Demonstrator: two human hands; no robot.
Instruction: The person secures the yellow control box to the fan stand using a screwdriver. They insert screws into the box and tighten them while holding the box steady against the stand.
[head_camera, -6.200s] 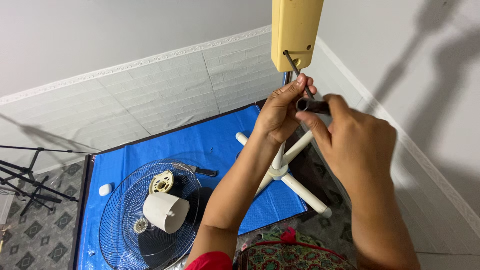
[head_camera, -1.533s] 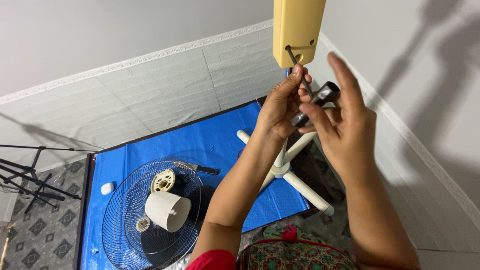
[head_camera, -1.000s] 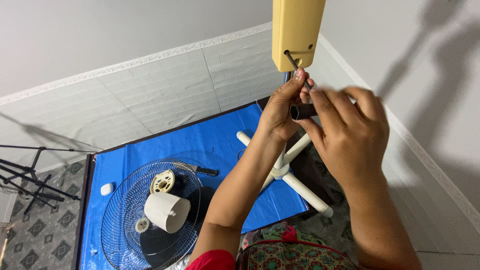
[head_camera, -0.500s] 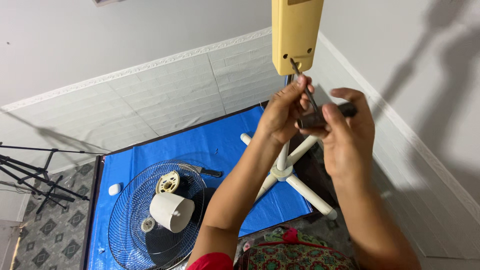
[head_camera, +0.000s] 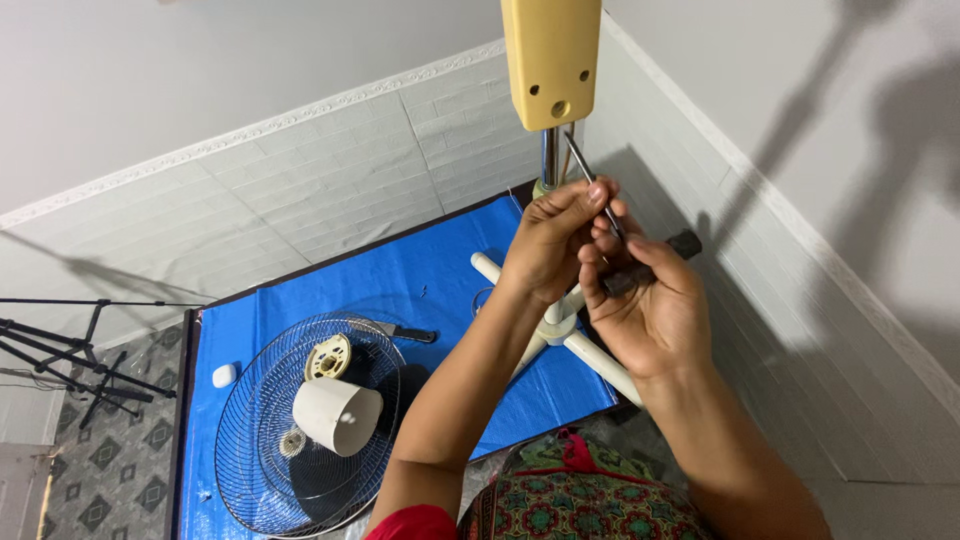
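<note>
A yellow fan housing (head_camera: 552, 58) stands on a metal pole (head_camera: 549, 160) above a white cross-shaped base (head_camera: 556, 330). My right hand (head_camera: 645, 305) grips the dark handle of a screwdriver (head_camera: 650, 263), whose thin shaft (head_camera: 583, 172) points up just below the housing's screw hole, its tip out of the hole. My left hand (head_camera: 551, 240) pinches the shaft with its fingertips.
A blue mat (head_camera: 440, 290) covers the floor by the tiled wall. On it lie a wire fan guard (head_camera: 250, 450), a white motor cover (head_camera: 335, 415), a round yellow part (head_camera: 326, 358), a dark-handled tool (head_camera: 405, 333) and a small white object (head_camera: 224, 375). A black tripod (head_camera: 60, 350) stands left.
The screwdriver tip has come out of the housing's hole and both hands have dropped lower. The view has shifted, so the housing sits further left.
</note>
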